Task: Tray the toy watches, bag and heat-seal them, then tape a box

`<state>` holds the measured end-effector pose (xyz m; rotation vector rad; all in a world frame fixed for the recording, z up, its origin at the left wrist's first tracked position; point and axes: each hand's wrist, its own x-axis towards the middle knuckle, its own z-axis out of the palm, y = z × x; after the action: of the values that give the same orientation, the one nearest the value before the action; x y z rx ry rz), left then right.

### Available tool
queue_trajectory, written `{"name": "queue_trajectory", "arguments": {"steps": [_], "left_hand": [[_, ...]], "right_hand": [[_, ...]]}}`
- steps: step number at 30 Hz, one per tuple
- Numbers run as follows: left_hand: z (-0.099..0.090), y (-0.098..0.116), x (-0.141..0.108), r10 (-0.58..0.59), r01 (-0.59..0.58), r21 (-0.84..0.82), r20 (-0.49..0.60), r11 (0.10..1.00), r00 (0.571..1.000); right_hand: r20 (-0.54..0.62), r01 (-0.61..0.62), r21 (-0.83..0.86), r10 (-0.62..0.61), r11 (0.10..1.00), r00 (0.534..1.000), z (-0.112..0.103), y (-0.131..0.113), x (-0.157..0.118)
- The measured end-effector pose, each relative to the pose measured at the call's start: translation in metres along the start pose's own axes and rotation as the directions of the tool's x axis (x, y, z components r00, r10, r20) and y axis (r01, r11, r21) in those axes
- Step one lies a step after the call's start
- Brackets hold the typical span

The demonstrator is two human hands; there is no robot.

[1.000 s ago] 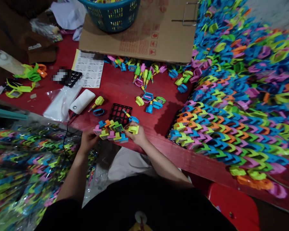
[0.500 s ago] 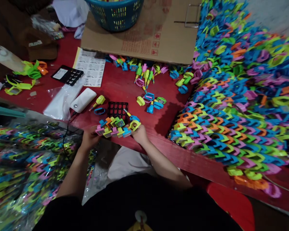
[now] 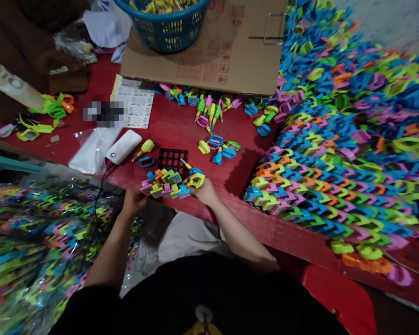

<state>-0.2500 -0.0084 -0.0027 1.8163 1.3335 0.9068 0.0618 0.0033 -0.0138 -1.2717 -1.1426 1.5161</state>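
A black grid tray [image 3: 173, 159] at the red table's front edge carries two rows of colourful toy watches [image 3: 165, 184] on its near part. My left hand [image 3: 135, 200] is closed on the tray's left end, beside a pink watch. At the tray's right end my right hand [image 3: 203, 190] has its fingers wrapped round a yellow toy watch [image 3: 196, 180]. A blue piece with a striped stick [image 3: 186, 164] shows just above those fingers. Left of the tray lie a blue ring-shaped watch [image 3: 146, 161] and a yellow one [image 3: 147, 146].
Rows of watches [image 3: 310, 195] stand on the right, with a loose heap behind. A blue basket [image 3: 167, 28] sits on cardboard [image 3: 199, 65] at the back. A white power bank [image 3: 124, 146], plastic bags [image 3: 91, 151] and a label sheet [image 3: 134, 102] lie left. Bagged watches [image 3: 31, 242] fill the lower left.
The camera view has shifted slightly, showing more of the basket. My right hand's fingers have moved slightly around the yellow watch. My left hand stays at the tray's left end.
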Motion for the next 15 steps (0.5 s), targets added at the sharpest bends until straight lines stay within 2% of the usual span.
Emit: {"name": "queue_trajectory", "arguments": {"steps": [4,7,11,13,15], "left_hand": [[0.002,-0.010,-0.003,-0.033,0.034,0.016,-0.040,0.999,0.999],[0.004,-0.020,-0.004,-0.068,0.070,0.020,-0.057,0.997,0.996],[0.011,-0.031,-0.007,-0.102,0.102,-0.003,-0.042,0.995,0.994],[0.015,-0.033,-0.009,-0.120,0.119,-0.037,-0.039,0.992,0.992],[0.018,-0.035,-0.009,-0.129,0.125,-0.070,-0.047,0.990,0.991]], "right_hand": [[-0.031,0.001,-0.039,-0.002,0.999,1.000,0.000,0.002,-0.002],[-0.008,0.043,-0.223,-0.046,0.974,0.999,0.001,-0.002,-0.001],[0.160,0.203,-0.526,-0.137,0.826,0.977,0.001,-0.018,0.006],[0.260,0.270,-0.610,-0.134,0.745,0.956,0.003,-0.027,0.009],[0.307,0.302,-0.665,-0.118,0.683,0.944,0.009,-0.034,0.010]]}}
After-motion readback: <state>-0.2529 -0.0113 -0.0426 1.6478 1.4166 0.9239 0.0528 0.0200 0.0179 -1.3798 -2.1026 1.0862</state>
